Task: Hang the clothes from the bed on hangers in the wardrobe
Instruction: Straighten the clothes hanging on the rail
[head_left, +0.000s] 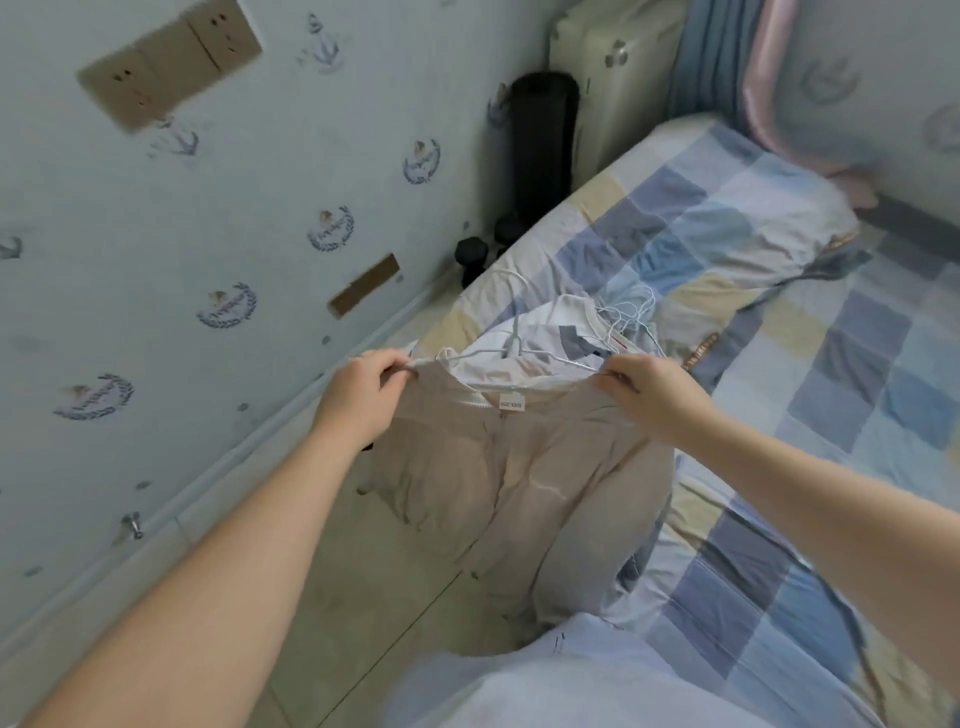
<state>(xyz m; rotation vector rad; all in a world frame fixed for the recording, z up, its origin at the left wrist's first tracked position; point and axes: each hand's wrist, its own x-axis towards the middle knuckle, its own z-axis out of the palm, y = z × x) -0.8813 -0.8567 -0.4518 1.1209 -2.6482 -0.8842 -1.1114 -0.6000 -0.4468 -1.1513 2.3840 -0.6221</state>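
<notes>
A beige shirt hangs in the air over the floor beside the bed, stretched between my two hands. My left hand pinches its left shoulder and my right hand pinches its right shoulder. A white wire hanger sits at the shirt's collar, its hook pointing up and away. Behind the shirt, a white garment with a blue-grey collar lies on the bed with several loose wire hangers on it. No wardrobe is in view.
The bed has a blue, grey and cream checked sheet and fills the right side. A papered wall runs along the left with sockets. A black cylinder, dumbbells and a white suitcase stand in the far corner.
</notes>
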